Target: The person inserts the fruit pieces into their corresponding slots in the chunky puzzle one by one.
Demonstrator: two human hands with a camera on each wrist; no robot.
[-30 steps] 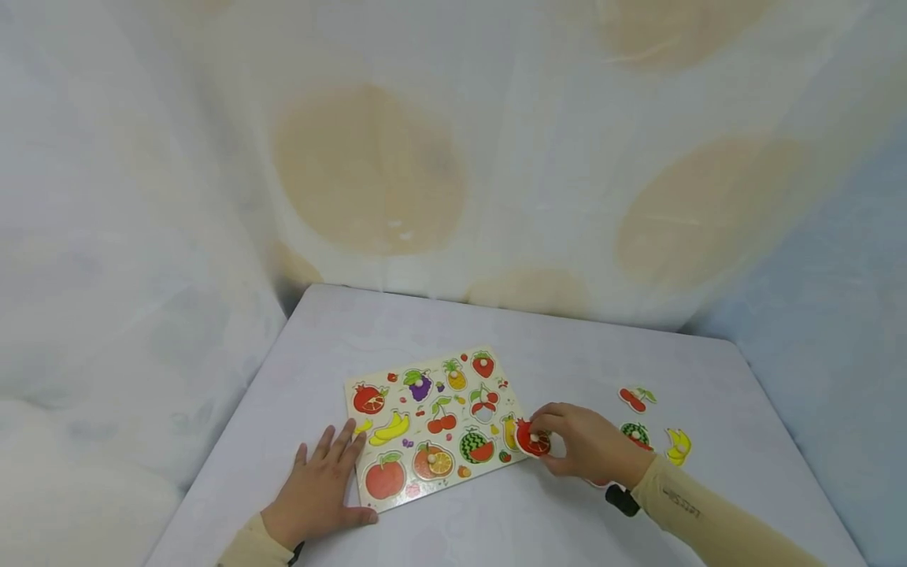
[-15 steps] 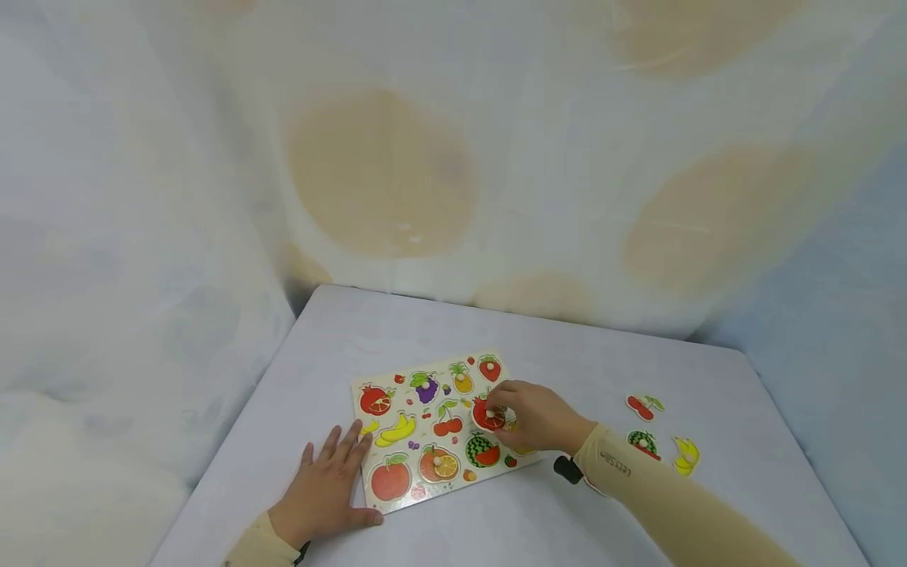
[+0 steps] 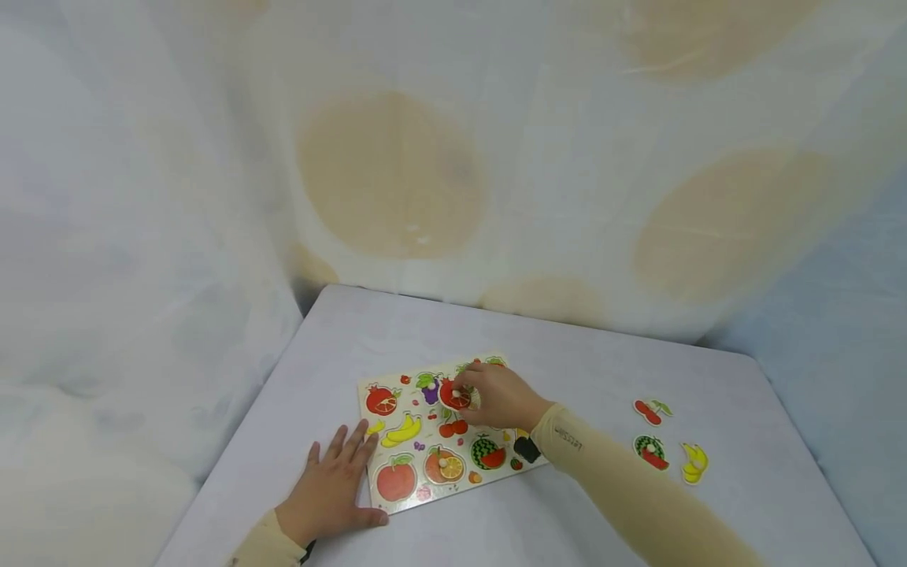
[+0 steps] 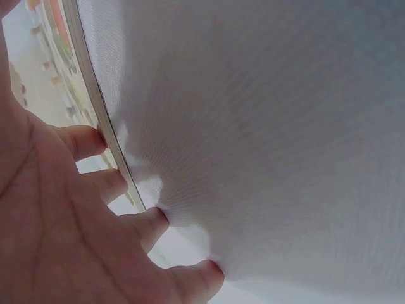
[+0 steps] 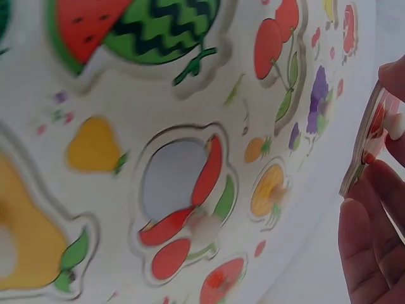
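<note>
My right hand (image 3: 506,398) pinches a pomegranate puzzle piece (image 3: 452,396) over the upper middle of a fruit peg puzzle board (image 3: 383,453). In the right wrist view the pomegranate piece (image 5: 373,126) is tilted above the board, fingers around its white knob and edge. My left hand (image 3: 329,488) lies spread along the board's left side, fingertips at its edge. The left wrist view shows the left hand's palm (image 4: 50,202), with two fingers touching the board edge (image 4: 95,88). A printed pomegranate (image 3: 382,402) marks the board's far left corner; a knobbed grape piece (image 3: 429,388) sits beside the held piece.
Loose cherry (image 3: 649,413), watermelon (image 3: 650,450) and banana (image 3: 695,463) pieces lie on the white table (image 3: 581,358) to the right. A knobbed orange piece (image 3: 444,466) sits in the board near its front edge. Cloth walls (image 3: 538,181) rise behind and at the sides.
My right hand has carried the pomegranate piece leftward and farther back, from the board's right edge to over its upper middle. The left hand has stayed at the board's left side.
</note>
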